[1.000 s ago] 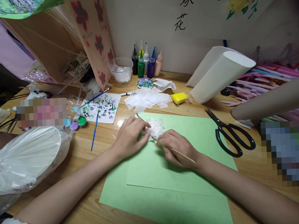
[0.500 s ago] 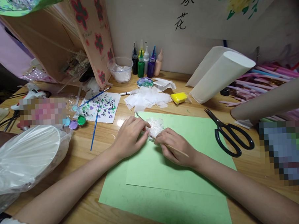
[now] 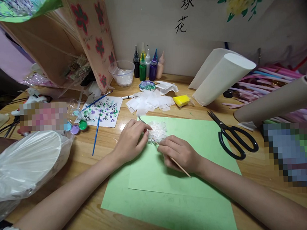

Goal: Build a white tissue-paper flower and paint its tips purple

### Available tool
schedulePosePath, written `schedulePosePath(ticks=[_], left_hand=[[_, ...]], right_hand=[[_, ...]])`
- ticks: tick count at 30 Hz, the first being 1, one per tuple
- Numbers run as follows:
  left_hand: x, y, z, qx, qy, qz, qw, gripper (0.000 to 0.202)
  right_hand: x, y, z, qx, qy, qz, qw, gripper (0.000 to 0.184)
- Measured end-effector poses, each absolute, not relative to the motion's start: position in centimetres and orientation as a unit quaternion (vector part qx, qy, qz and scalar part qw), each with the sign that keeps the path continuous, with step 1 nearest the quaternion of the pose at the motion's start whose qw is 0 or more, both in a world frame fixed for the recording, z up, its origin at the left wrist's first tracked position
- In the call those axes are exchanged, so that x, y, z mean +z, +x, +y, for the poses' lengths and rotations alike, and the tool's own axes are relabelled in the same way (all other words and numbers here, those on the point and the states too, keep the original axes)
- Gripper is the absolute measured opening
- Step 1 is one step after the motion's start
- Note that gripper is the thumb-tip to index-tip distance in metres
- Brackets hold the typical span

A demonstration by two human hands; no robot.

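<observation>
A white ruffled paper flower rests over the upper part of the light green paper sheets. My left hand is closed at its left edge, index finger and thumb pinching there; the exact contact is partly hidden. From the right, my right hand grips a thin wooden stick like a pencil. The stick's upper end meets the flower's lower edge. Just behind the left fingers, a dark thin stem-like strip shows. White paper pieces lie in a pile beyond the flower.
Black-handled scissors lie right of the green sheets. Behind stand paint bottles, a clear bowl and a white paper roll. A yellow packet sits nearer. Leftward are a blue paintbrush and plastic-wrapped fans.
My right hand has shifted slightly lower, and the stick now slants more steeply. My left hand stays at the flower. The whole view has shifted a little.
</observation>
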State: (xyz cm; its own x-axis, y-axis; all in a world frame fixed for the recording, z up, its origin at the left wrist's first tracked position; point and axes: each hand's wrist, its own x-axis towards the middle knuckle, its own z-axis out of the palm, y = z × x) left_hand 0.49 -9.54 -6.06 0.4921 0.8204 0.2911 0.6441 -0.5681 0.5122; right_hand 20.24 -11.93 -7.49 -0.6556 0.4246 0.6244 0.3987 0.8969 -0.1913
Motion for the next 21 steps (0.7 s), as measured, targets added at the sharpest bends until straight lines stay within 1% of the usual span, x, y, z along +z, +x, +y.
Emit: schedulePosePath(ticks=[5,13,17,19,21], left_hand=[[-6.0,0.44,-9.59,0.257,0.845,0.438,0.17,0.017],[-6.04,0.44,-9.54,0.263,0.842,0.436,0.177,0.016],[-5.96,0.42,-9.55,0.271,0.837,0.442,0.177,0.014],[-5.88,0.4,-9.58,0.27,0.836,0.443,0.176,0.012],[-5.81,0.36,-9.6,0.269,0.837,0.443,0.175,0.011]], right_hand=[[-7.44,20.13,-11.81,0.028,-0.238,-0.904,0.353,0.023],[-7.51,19.97,-11.4,0.076,-0.245,-0.903,0.344,0.021],[-7.28,19.75,-11.42,0.068,-0.261,-0.901,0.34,0.02],[-7.14,19.93,-11.53,0.057,-0.249,-0.9,0.353,0.022],[-7.0,20.44,-11.71,0.035,-0.234,-0.889,0.393,0.024]])
